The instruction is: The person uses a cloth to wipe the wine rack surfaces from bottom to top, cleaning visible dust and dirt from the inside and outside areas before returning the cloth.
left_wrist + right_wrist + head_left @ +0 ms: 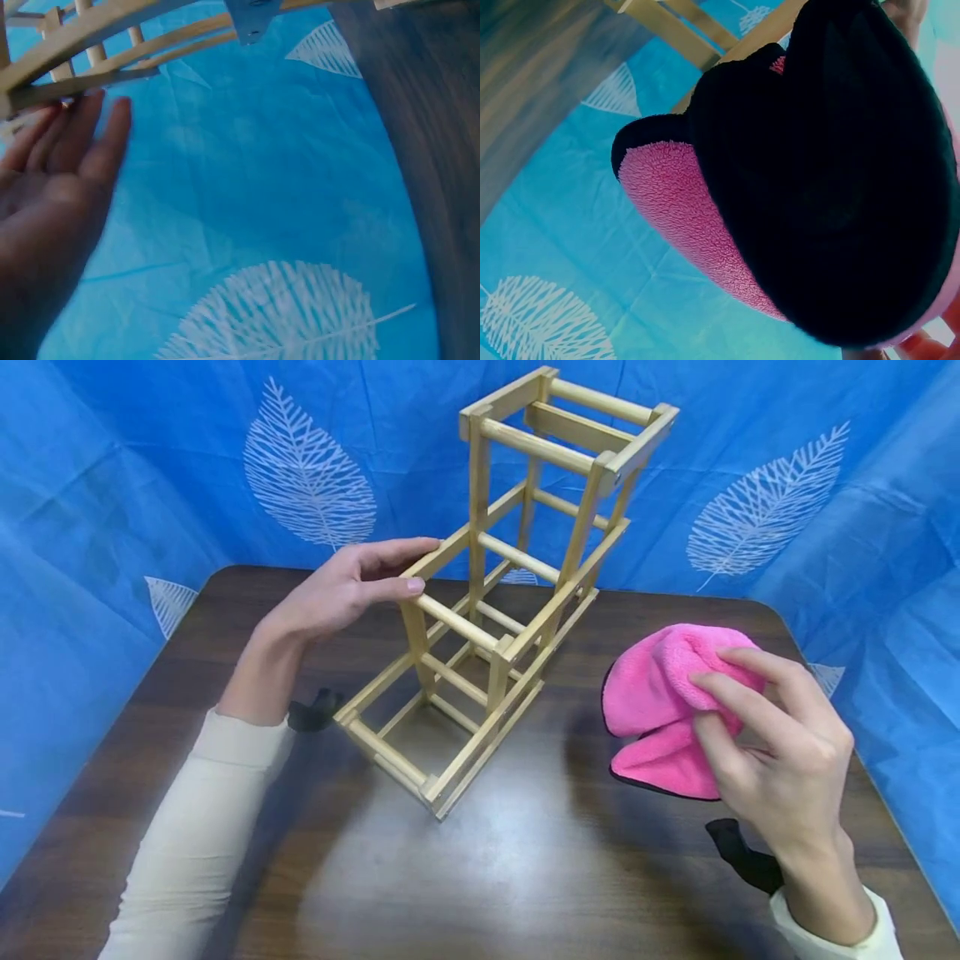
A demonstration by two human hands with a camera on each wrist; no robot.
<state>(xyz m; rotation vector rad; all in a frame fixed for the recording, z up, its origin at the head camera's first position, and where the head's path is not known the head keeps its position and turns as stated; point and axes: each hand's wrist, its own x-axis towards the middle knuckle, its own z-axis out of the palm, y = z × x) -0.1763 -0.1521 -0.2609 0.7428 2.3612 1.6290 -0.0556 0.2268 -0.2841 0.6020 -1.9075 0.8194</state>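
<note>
A stepped rack of pale wooden rails and dowels [525, 647] stands at an angle over the middle of the table; whether all its feet touch the tabletop, I cannot tell. My left hand [345, 585] grips the top rail of its middle step at the left corner, thumb on top and fingers along the outer side. In the left wrist view, that hand's fingers [90, 142] reach the rail from beneath. Off the rack's right side, my right hand [787, 739] pinches a folded plush pink cloth [645, 685] with black edging. Its dark reverse [817, 180] fills much of the right wrist view.
The dark brown wooden table [480, 893] has rounded far corners. A blue curtain [180, 452] printed with white leaves surrounds it at the back and both sides. Black straps [742, 856] hang at the wrists.
</note>
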